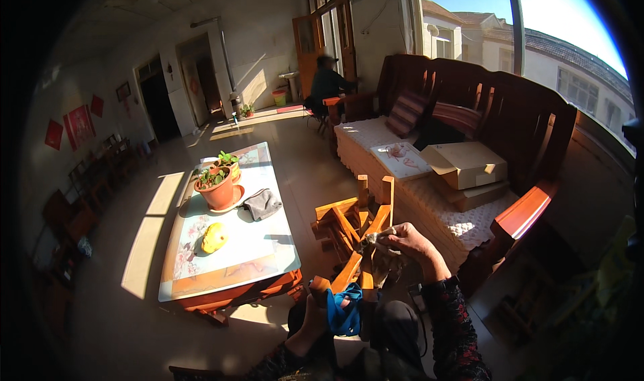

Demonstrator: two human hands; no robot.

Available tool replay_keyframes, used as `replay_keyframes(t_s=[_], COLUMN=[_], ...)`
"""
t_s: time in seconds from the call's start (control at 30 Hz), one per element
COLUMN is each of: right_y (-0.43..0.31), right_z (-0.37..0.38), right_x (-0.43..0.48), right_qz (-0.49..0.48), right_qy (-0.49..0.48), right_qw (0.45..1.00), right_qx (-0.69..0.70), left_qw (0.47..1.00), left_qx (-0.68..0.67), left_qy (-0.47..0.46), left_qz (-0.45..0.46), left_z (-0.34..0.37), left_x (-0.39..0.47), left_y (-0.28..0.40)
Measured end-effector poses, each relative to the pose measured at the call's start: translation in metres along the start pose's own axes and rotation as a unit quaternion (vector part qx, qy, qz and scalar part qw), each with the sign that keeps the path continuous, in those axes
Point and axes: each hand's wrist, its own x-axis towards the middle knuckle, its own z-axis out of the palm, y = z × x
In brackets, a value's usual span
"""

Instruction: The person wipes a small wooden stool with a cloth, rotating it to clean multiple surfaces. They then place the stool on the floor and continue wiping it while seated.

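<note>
A wooden folding stool (378,224) with crossed legs stands tilted in front of my knees. My left hand (316,314) grips its near end, where blue fabric (345,316) wraps the wood and partly covers my fingers. Pinched in my right hand (410,241) is a crumpled, pale grey-brown rag (390,257), which hangs down beside the stool. The rag's upper end touches the wood near where the legs cross. Right behind, more wooden frame pieces (333,220) overlap the stool, and I cannot tell whether they are separate from it.
To the left, a low table (241,268) bears a yellow fruit (214,238), potted plants (216,186) and a grey cloth (262,204). Cardboard boxes (465,164) lie on the wooden sofa (523,129) at right. A person (327,84) sits near the far door.
</note>
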Motion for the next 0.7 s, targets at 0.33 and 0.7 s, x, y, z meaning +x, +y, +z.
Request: replay_keyframes(t_s=[0.33,0.7], right_y=[0.071,0.029], right_z=[0.031,0.07], right_x=[-0.049,-0.045], right_qz=[0.159,0.035], right_qy=[0.189,0.142], right_qw=[0.932,0.982], right_qx=[0.265,0.123], left_qw=[0.996,0.988], left_qx=[-0.059,-0.121], left_qy=[0.002,-0.093], left_qz=[-0.062,-0.026], left_z=[-0.022,-0.011], left_x=[0.008,-0.004], left_y=[-0.03,0.001])
